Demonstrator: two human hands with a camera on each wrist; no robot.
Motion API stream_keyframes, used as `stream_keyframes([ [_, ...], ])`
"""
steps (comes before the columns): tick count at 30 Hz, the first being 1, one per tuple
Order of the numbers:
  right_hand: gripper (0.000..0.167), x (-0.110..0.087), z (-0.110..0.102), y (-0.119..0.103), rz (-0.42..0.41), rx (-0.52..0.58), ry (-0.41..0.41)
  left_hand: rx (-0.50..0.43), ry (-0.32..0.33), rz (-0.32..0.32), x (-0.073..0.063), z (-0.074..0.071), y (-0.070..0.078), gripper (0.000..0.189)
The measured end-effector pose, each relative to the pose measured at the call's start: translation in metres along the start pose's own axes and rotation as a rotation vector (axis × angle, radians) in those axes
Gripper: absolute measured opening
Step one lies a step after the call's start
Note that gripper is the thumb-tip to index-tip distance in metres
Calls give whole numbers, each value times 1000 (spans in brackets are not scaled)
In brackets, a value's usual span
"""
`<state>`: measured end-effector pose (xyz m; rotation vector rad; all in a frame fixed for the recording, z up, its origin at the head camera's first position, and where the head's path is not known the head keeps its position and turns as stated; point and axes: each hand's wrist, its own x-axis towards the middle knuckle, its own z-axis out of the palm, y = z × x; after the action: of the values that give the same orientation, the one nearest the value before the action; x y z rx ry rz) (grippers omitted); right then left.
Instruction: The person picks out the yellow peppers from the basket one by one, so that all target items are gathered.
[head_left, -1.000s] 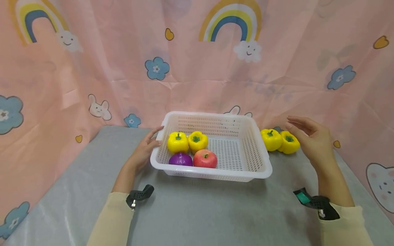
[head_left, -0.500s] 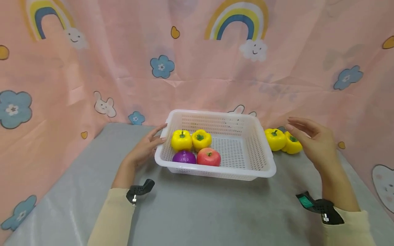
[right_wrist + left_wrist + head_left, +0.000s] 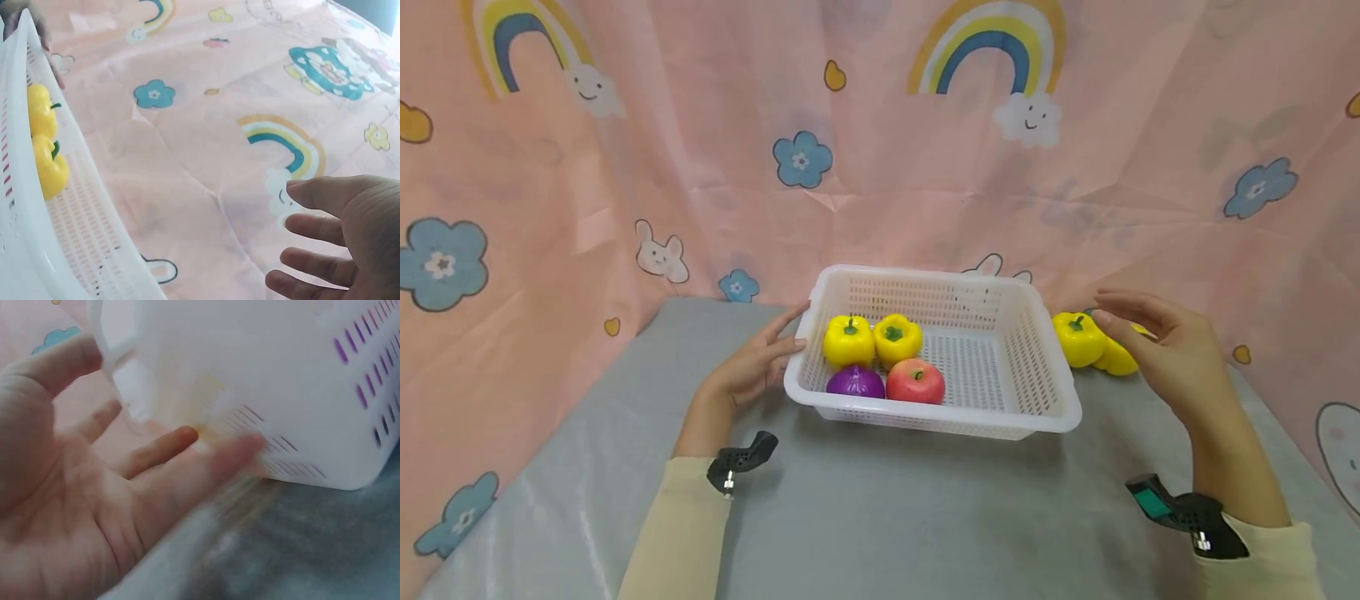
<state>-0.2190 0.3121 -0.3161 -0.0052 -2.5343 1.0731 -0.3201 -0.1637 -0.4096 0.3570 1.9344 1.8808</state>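
From where I sit, the farther yellow pepper (image 3: 1116, 360) is the hard one to read: the thumb of the right hand (image 3: 1176, 354) covers part of it, and I can't tell whether they touch. That hand holds nothing, its fingers spread apart. The nearer pepper (image 3: 1078, 340) sits just left of it, against or beside the basket wall; my right wrist view misses both of these.

The left hand (image 3: 748, 371) touches the left end of the white basket (image 3: 940, 412) with extended fingers, not wrapped round it; on the wrist view one fingertip blurs. Right of that hand, inside, are two more yellow peppers (image 3: 848, 342), a purple vegetable (image 3: 856, 382) and a red apple (image 3: 917, 383), the last two cut off low by the near rim.

Slotted basket floor lies between that fruit and the right hand. Grey tabletop (image 3: 940, 508) stretches between both wrists; beyond the hands its back edge meets the pink curtain (image 3: 715, 150).
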Motion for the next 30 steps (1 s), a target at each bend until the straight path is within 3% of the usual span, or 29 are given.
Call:
stream_keyframes([
  [5, 42, -8, -6, -11, -65, -19, -52, 53, -28, -43, 0, 3, 6, 81],
  [9, 38, -13, -8, -22, -92, -18, -81, 59, -20, -24, 3, 4, 10, 83],
  [17, 38, -19, 10, -40, -189, 10, -197, 23, 20, -16, -2, 3, 6, 83],
  [24, 41, -11, 34, -56, -176, 11, -374, -2, 23, -98, -5, 7, 9, 68],
  [30, 42, 5, 53, -66, -152, -4, -487, -37, 29, -109, -6, 7, 11, 68],
])
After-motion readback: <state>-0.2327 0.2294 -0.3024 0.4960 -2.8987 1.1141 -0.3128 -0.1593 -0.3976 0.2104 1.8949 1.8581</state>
